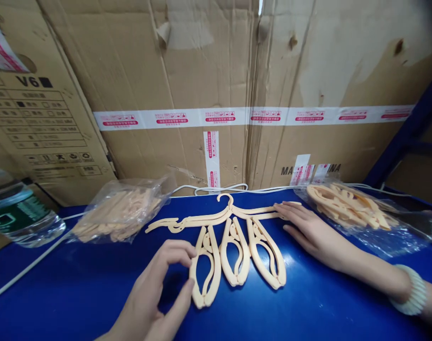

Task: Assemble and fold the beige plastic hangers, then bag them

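Two bare hands are working low over a smooth, glossy blue counter (119,274). The left hand (155,284) is curving half-open, gripping nothing firmly, its thumb and forefinger standing apart along the outer edge of the leftmost of three folded, leaf-shaped, beige plastic hangers (246,260). These are lying in a row, each framing a wavy inner strut. Behind them, toward the counter's back edge, one unfolded beige plastic hanger (231,207) is lying flat, its single round hook pointing backward. The right hand (308,229) is resting flat and unclenched over its right arm; one ribbed, off-white band (410,290) is circling that wrist.

Farther out, two crinkled clear plastic bags are flanking the hangers, one left (166,187), one right (396,239), holding beige pieces too overlapped to count. One clear, green-labelled bottle (20,213) is standing toward the left. A thin white cord (268,191) is running along the back edge, before creased brown cardboard (201,161).
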Motion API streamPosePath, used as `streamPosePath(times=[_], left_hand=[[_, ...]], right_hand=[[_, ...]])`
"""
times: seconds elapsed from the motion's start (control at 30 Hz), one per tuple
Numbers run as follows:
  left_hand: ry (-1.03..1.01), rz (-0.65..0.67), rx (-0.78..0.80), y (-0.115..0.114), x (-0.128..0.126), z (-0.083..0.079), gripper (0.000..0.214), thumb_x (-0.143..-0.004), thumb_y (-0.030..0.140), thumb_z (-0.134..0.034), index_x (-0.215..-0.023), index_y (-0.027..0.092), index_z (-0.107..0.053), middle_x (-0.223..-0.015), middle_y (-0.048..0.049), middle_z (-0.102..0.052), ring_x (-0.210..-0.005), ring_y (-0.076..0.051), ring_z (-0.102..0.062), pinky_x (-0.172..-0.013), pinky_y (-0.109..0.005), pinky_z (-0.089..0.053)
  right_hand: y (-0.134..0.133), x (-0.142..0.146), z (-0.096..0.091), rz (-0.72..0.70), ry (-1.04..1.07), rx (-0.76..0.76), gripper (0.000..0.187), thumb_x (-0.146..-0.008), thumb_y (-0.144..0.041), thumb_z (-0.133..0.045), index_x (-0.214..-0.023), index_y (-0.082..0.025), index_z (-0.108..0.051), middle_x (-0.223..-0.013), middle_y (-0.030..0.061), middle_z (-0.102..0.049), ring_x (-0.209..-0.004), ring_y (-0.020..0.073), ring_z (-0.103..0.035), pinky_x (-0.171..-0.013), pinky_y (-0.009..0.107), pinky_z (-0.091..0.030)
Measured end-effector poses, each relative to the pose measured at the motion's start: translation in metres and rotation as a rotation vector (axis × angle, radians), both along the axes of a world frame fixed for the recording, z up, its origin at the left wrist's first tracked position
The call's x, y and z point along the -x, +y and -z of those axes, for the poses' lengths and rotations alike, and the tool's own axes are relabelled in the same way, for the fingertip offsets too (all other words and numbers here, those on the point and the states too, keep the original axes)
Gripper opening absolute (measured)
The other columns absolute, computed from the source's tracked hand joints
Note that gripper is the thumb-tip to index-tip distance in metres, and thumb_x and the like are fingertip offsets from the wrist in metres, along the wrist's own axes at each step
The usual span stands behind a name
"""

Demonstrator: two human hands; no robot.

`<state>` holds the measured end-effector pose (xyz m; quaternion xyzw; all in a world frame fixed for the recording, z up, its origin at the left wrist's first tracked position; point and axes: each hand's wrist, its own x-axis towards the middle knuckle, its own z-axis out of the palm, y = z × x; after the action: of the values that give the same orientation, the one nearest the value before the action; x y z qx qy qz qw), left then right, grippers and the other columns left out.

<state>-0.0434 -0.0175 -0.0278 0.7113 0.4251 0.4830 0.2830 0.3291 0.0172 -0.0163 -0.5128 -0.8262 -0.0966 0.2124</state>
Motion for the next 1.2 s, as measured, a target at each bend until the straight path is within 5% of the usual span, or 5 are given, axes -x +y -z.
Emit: streamPosePath(times=[0.2,0.43,0.9,1.2], left_hand=[[0.134,0.091,-0.012,0.025,-0.013,-0.013,0.014,-0.086,0.022,-0.057,-0.098,0.028,-0.053,-0.100,-0.0017,-0.061,-0.098,-0.020,-0.061,-0.084,-0.026,-0.052],[0.132,0.145,-0.027,0.024,-0.015,-0.015,0.010,-0.086,0.021,-0.056,-0.094,0.027,-0.055,-0.093,-0.0018,-0.062,-0.092,-0.019,-0.062,-0.082,-0.025,-0.053],[-0.065,0.082,0.197,0.030,-0.012,-0.013,0.014,-0.085,0.027,-0.059,-0.099,0.026,-0.058,-0.102,-0.0026,-0.062,-0.103,-0.021,-0.061,-0.091,-0.030,-0.053],[-0.283,-0.013,0.287,0.038,-0.013,-0.003,0.053,-0.082,0.036,-0.064,-0.130,0.027,-0.044,-0.136,-0.0080,-0.049,-0.119,-0.027,-0.054,-0.098,-0.041,-0.050]], right_hand=[[0.002,0.003,0.003,-0.006,0.018,0.084,0.036,-0.097,-0.025,-0.040,-0.131,-0.017,-0.050,-0.122,0.0150,-0.059,-0.115,0.0274,-0.054,-0.096,0.052,-0.046],[0.006,0.009,-0.005,-0.047,0.158,0.133,0.024,-0.097,-0.029,-0.039,-0.091,-0.019,-0.060,-0.092,0.0090,-0.061,-0.084,0.0199,-0.060,-0.075,0.035,-0.053],[-0.006,-0.004,-0.012,0.078,0.328,-0.065,0.023,-0.093,-0.042,-0.049,-0.091,-0.021,-0.058,-0.079,0.0053,-0.065,-0.068,0.0186,-0.061,-0.058,0.031,-0.051],[-0.024,0.007,-0.018,0.037,0.329,-0.145,0.019,-0.092,-0.034,-0.050,-0.103,-0.023,-0.060,-0.089,0.0055,-0.065,-0.078,0.0203,-0.064,-0.066,0.032,-0.052]])
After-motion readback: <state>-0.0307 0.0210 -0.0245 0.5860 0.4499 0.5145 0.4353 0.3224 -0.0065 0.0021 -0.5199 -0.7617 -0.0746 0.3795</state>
